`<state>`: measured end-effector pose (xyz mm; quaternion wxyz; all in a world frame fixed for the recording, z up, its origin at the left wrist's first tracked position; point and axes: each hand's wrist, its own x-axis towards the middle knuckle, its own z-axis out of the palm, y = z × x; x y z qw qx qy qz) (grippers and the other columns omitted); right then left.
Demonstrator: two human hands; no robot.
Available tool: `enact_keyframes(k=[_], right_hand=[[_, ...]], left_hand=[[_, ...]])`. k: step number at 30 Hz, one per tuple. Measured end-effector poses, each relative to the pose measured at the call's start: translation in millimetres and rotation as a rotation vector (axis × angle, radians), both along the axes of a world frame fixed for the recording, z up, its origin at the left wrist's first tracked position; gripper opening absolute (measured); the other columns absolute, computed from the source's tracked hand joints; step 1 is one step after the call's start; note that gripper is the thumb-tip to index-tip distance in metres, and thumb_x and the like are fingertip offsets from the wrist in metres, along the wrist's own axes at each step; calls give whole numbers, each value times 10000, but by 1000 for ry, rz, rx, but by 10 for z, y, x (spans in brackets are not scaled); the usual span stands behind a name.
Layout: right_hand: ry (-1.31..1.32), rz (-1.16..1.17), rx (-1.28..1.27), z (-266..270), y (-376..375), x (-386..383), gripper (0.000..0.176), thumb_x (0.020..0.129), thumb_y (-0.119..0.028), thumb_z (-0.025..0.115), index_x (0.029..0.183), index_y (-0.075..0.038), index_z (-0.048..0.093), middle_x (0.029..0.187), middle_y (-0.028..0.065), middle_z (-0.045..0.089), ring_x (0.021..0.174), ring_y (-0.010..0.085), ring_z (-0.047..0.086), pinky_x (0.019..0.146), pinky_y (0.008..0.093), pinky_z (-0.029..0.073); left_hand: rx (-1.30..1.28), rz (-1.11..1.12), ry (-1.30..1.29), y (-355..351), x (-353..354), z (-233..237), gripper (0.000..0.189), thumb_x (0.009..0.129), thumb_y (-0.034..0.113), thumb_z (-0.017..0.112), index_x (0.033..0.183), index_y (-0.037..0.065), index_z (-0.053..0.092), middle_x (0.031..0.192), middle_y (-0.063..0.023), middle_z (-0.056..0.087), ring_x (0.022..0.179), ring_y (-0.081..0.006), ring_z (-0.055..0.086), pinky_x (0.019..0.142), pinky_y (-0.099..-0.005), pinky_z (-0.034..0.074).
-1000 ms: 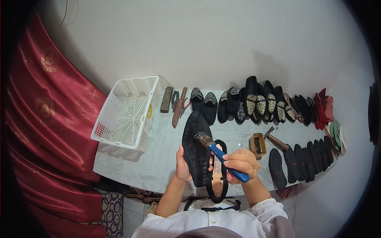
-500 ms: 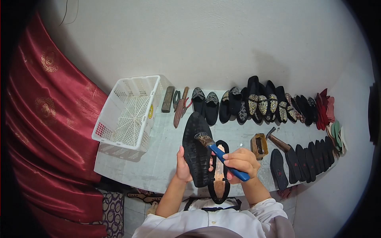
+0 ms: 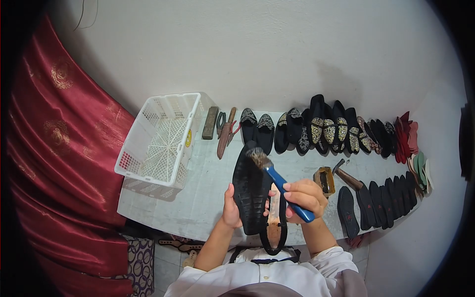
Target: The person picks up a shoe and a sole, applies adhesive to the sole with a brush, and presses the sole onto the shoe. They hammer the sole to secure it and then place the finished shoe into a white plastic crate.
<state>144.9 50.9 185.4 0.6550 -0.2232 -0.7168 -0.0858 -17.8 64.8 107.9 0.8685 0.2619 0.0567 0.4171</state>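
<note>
— Where's the sole?
— The black sole (image 3: 250, 193) is held above the bench's (image 3: 198, 203) near edge, long axis pointing to the far edge, with the left hand (image 3: 228, 210) clasping its left side.
— The brush?
— The right hand (image 3: 303, 198) has a closed grip on the blue-handled brush (image 3: 284, 190). Its bristles meet the sole's far tip, up-left of that grip.
— Any writing?
— The white basket (image 3: 148, 178) has a yellow sticker (image 3: 187, 139), possibly printed, but it's unreadable.

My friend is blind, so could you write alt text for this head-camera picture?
A person's left hand holds a black shoe, tread facing up, while the right hand puts a blue-handled brush to its toe, above a table with a white basket and embroidered slippers.
</note>
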Motion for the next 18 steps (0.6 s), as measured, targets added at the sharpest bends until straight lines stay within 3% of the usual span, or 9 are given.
enact_keyframes(k=[7,12,16,18], right_hand=[[-122,56,-27,-141,-115,9,243,717,-243,714,834,-44,639,827,90,629,528,174,547,454,267,414],[-187,223,-95,-151,-277,39,272,707,-264,722,841,-44,636,789,78,630,505,173,528,446,262,392],[-46,178,-93,-50,-239,103,282,839,-304,623,815,-25,591,739,105,625,477,162,521,417,251,373],[-18,117,-67,-8,-230,130,269,831,-290,626,825,-23,594,780,113,629,507,172,544,439,259,403]], left_hand=[[-141,131,65,-50,73,-10,816,853,679,159,1225,8,437,1091,-190,568,815,-232,609,705,-366,516],[-173,173,67,-31,71,7,920,807,738,170,1161,-58,465,957,-195,586,758,-260,604,709,-397,514],[-105,131,21,-132,77,8,845,835,702,179,1208,-8,445,1026,-191,569,790,-243,591,680,-385,503],[-101,124,1,-193,108,39,821,845,689,182,1225,7,436,1053,-188,564,801,-233,584,673,-375,497]])
